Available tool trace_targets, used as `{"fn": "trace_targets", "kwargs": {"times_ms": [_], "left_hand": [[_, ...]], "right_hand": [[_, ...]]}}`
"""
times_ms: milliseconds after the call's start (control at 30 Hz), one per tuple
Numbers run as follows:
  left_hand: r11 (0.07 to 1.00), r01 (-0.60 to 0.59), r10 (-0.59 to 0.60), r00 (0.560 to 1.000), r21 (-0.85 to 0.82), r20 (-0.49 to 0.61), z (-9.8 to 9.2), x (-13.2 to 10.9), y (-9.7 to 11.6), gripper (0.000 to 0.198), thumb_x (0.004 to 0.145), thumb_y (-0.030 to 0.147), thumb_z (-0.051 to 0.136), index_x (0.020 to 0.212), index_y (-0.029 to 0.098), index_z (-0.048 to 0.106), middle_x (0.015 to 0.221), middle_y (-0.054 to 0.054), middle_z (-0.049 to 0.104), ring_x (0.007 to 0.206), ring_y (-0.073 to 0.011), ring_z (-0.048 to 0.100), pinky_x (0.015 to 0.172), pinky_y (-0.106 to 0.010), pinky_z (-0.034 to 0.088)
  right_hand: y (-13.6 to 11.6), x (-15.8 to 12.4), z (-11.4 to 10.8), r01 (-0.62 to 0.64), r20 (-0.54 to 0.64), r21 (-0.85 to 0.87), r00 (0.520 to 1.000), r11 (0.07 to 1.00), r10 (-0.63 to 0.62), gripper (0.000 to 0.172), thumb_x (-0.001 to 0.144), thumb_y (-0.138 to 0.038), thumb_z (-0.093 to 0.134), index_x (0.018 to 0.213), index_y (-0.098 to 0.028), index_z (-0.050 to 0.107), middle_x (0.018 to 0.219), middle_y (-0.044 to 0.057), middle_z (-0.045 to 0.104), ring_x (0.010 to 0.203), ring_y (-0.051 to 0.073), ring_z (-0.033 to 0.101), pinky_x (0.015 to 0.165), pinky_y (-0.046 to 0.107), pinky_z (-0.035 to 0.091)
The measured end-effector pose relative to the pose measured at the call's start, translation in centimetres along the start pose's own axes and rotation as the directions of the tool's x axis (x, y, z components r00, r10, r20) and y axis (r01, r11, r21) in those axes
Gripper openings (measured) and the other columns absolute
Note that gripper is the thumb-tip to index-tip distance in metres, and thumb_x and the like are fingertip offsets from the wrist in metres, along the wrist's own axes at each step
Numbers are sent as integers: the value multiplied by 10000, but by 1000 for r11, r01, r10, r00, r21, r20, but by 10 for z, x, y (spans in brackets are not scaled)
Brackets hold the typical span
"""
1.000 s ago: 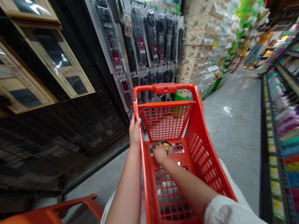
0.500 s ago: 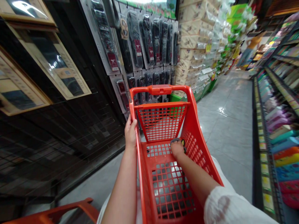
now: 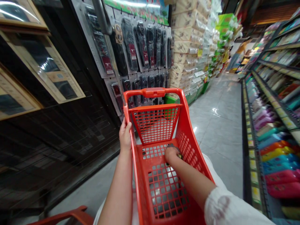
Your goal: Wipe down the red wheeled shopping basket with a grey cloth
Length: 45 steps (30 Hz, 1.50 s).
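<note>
A red plastic shopping cart (image 3: 153,150) with grid walls and a grid floor stands in front of me. My left hand (image 3: 125,134) is wrapped round its upper left rim, thumb on the inner side. Inside the basket, my right hand (image 3: 171,153) is closed low down near the far end of the floor. A dark grey thing with a bit of yellow (image 3: 179,155) shows past its fingers; the hand mostly covers it, so its kind is unclear. A metal pole with a grey upper part (image 3: 112,56) rises from the cart's far left corner.
Packaged belts (image 3: 140,43) hang on a panel ahead, beside stacked cream boxes (image 3: 185,47). Framed boxes (image 3: 44,65) line the dark rack on the left. Colourful goods (image 3: 278,156) fill the right shelf. Another red cart part (image 3: 72,215) shows below; a person (image 3: 237,54) is far off.
My view has turned slightly right, so the cart and hands appear further left. My right hand has shifted a little within the basket, covering more of the dark thing. My left hand keeps its grip.
</note>
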<state>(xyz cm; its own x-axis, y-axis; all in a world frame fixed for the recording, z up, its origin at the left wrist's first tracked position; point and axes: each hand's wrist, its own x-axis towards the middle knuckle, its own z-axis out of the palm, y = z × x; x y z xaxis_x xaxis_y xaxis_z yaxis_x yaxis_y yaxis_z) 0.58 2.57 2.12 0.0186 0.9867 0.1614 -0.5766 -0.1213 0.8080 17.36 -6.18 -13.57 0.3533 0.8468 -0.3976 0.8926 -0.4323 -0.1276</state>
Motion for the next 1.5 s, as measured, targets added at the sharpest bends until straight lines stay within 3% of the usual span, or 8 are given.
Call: {"fn": "trace_targets", "kwargs": {"times_ms": [200,400,533,667,933,1100,1233,1500], "left_hand": [[1000,-17,18,1000,13,-25,1,0,0,413,765,198,671,1177,218,666,1200,-21,683,1194,-219,580,1073,-323,411],[1000,-17,17,1000,19,-24,1,-2,-1,388,773,193,652,1160,200,673,1146,-32,708,1210,-221,567,1072,-328,411],[1000,-20,21,999,21,-27,0,-1,-2,390,776,200,660,1166,206,669,1162,-31,700,1234,-217,547,1088,-324,392],[999,-16,16,1000,40,-13,-2,-2,-2,420,764,241,688,1182,206,660,1183,-48,690,1220,-231,559,1084,-331,397],[1000,-10,10,1000,0,25,-3,-1,-5,399,769,227,678,1168,212,664,1227,-32,669,1259,-218,524,1097,-320,377],[1000,0,0,1000,-19,-7,-2,-2,-6,439,778,209,666,1215,231,638,1258,-30,650,1248,-212,536,1089,-325,390],[1000,7,-7,1000,16,-21,-2,-3,-3,460,775,231,674,1232,229,630,1239,-38,661,1231,-217,551,1077,-322,402],[998,3,-1,1000,63,-25,0,-5,1,463,774,252,674,1234,227,631,1241,-39,660,1220,-225,558,1064,-316,415]], "right_hand": [[16,1,-2,-83,-131,-59,989,995,75,423,924,-125,312,1264,-114,564,1312,263,503,1279,392,452,920,603,412],[-49,-16,14,-229,3,-82,973,970,230,458,884,-63,302,1274,-56,543,1235,303,528,1147,458,538,705,622,475],[-97,-41,30,230,-85,-49,969,972,-234,396,871,-91,379,1166,-133,640,1260,234,544,1214,446,477,834,658,420],[-83,-48,33,450,-162,-40,878,892,-450,309,877,-161,456,1093,-230,666,1207,116,590,1239,345,446,969,547,388],[-2,-9,18,-170,-400,34,901,985,169,328,909,-129,368,1079,-129,648,1135,201,542,1050,290,506,806,401,435],[-64,3,23,200,-334,12,924,980,-185,368,907,-90,310,1065,-104,642,1095,227,584,1075,307,484,838,443,414],[-101,22,17,492,-251,91,853,866,-458,311,837,-49,438,1070,-120,633,1074,167,644,1077,263,520,886,377,406],[-88,20,14,647,-205,258,762,717,-614,353,759,-235,600,1102,-150,614,1064,74,673,936,187,617,794,247,440]]}}
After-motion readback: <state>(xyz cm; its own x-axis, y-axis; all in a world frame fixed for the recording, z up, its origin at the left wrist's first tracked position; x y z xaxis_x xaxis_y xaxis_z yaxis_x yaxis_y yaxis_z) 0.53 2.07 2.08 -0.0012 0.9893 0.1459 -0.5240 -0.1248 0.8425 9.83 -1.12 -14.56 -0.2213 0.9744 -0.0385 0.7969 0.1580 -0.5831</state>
